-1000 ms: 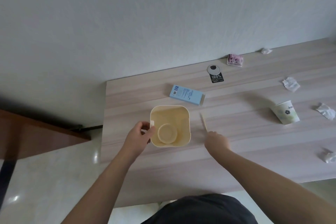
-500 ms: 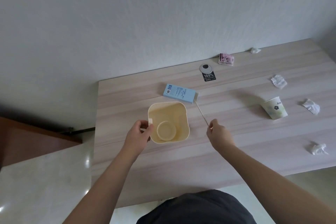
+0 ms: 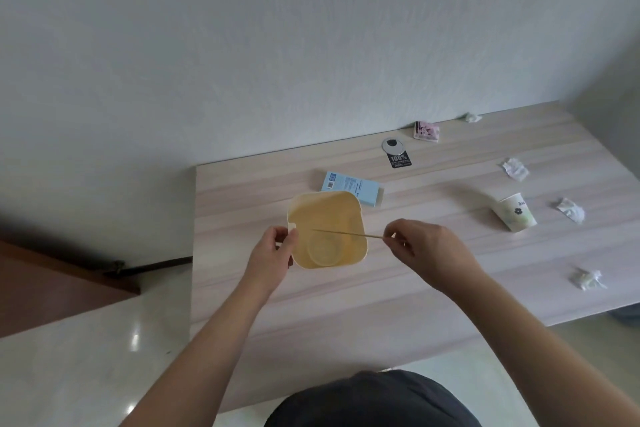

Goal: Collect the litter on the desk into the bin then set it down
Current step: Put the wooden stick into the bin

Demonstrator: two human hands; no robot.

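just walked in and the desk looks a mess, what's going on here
A person is clearing litter off the desk. The left hand grips the rim of a yellow bin, while the right hand pinches a thin wooden stick, its tip over the bin's opening. A blue box, a paper cup and several crumpled papers lie on the desk.

Legible text: a small black tag (image 3: 399, 160) lying flat on the desk (image 3: 433, 288), just below a round silver disc (image 3: 393, 145), carries "100%" in large white figures; the smaller lines beneath it are too fine to read. The light-blue box (image 3: 353, 191) shows a square code and rows of print, all illegible. The paper cup (image 3: 515, 212) bears a dark flower mark and a short word, unreadable.
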